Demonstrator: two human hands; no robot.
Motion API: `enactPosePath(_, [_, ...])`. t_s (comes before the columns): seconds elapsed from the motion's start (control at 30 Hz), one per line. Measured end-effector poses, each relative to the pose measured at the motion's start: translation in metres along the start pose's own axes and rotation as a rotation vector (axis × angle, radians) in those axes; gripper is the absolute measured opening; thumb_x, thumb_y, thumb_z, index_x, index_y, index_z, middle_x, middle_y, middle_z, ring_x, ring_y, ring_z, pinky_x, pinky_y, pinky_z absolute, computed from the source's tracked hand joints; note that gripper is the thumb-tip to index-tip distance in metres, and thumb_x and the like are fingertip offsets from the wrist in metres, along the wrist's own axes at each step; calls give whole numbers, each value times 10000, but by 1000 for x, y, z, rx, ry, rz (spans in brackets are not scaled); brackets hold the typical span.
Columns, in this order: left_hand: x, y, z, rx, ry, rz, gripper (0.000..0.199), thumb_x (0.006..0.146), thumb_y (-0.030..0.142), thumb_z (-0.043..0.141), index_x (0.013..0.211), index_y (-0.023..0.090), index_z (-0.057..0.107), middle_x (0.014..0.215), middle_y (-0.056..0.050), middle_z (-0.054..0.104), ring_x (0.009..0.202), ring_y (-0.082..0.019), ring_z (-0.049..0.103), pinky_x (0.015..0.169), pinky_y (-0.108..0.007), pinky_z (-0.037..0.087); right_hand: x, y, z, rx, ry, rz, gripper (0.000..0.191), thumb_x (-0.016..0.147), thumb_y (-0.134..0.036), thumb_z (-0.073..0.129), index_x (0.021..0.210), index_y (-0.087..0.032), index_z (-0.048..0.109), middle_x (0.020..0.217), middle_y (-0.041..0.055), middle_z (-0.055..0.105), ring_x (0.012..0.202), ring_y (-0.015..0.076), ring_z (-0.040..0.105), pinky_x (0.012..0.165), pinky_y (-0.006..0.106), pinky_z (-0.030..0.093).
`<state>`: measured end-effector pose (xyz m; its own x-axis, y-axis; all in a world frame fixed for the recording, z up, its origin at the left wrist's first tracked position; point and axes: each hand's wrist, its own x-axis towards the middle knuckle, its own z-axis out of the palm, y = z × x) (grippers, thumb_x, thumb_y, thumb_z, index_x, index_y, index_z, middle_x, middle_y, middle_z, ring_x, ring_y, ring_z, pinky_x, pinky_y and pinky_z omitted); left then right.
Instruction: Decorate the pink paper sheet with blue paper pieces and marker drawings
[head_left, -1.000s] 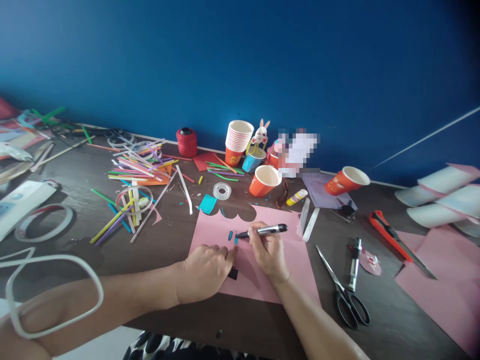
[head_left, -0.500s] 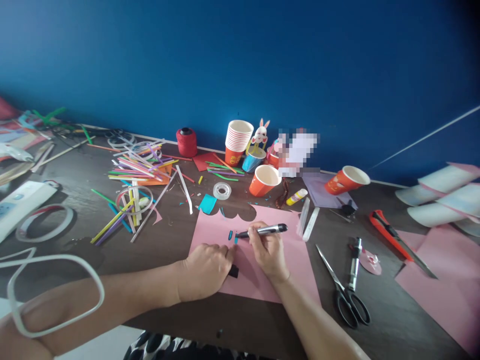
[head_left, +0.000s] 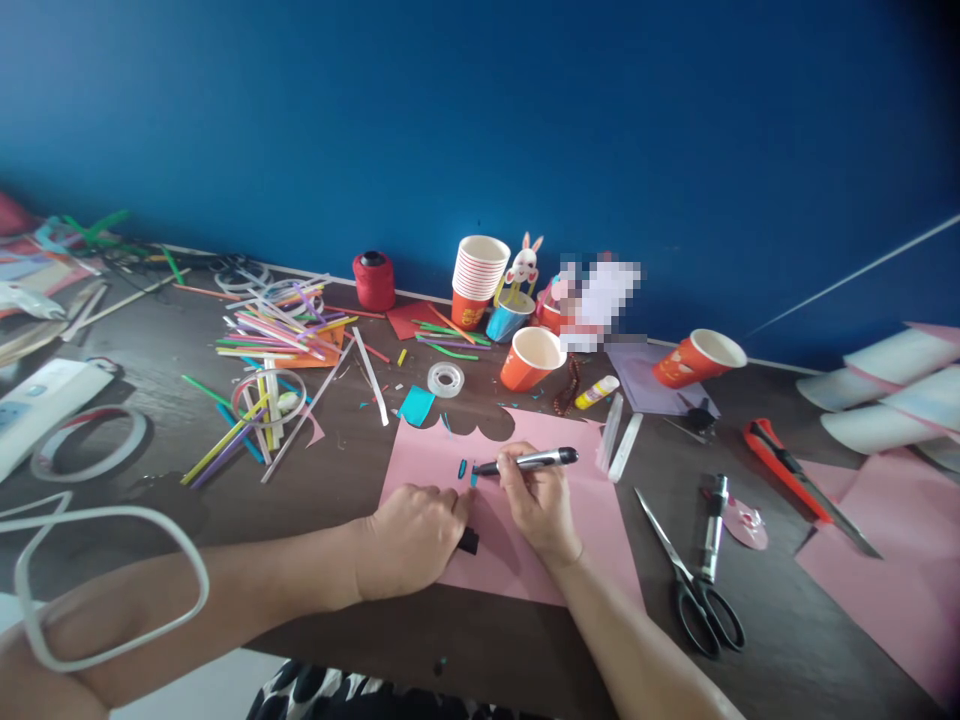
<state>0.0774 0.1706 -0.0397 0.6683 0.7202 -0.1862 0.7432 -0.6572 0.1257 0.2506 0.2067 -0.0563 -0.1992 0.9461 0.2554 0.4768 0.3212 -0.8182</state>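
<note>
My right hand (head_left: 538,500) grips a silver-and-black marker (head_left: 536,461), its tip down at a small blue paper strip (head_left: 474,478) on a pink sheet (head_left: 555,560). Another small blue piece with a dark outline (head_left: 462,468) lies just left of it. My left hand (head_left: 416,535) rests on the sheet with its fingers curled, one fingertip pressing at the near end of the strip. From under that hand sticks out a black marker cap (head_left: 469,541), partly hidden. The sheet's far edge has scalloped cut-outs.
Right of the sheet lie scissors (head_left: 694,590), a second marker (head_left: 715,525) and a red utility knife (head_left: 795,475). Behind it stand a paper cup (head_left: 531,365), a tape roll (head_left: 445,379) and a glue stick (head_left: 597,392). Straws (head_left: 289,325) and a white cable (head_left: 112,515) are on the left.
Both hands keep nearly the same place, the marker tip still at the blue strip. The whole view has shifted very slightly.
</note>
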Motion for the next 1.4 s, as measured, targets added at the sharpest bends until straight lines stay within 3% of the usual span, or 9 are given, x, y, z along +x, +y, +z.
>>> enactPosePath(1.4, [-2,1,1,17,78,19,409,769,142,421,1171,69,440,793,-87,603,654,-205,595,537,-307,450,-2,0,0,30,-20,-5,197,857,-228,443,678,-172,502,551,-30,483,518,103,485,547,225,368])
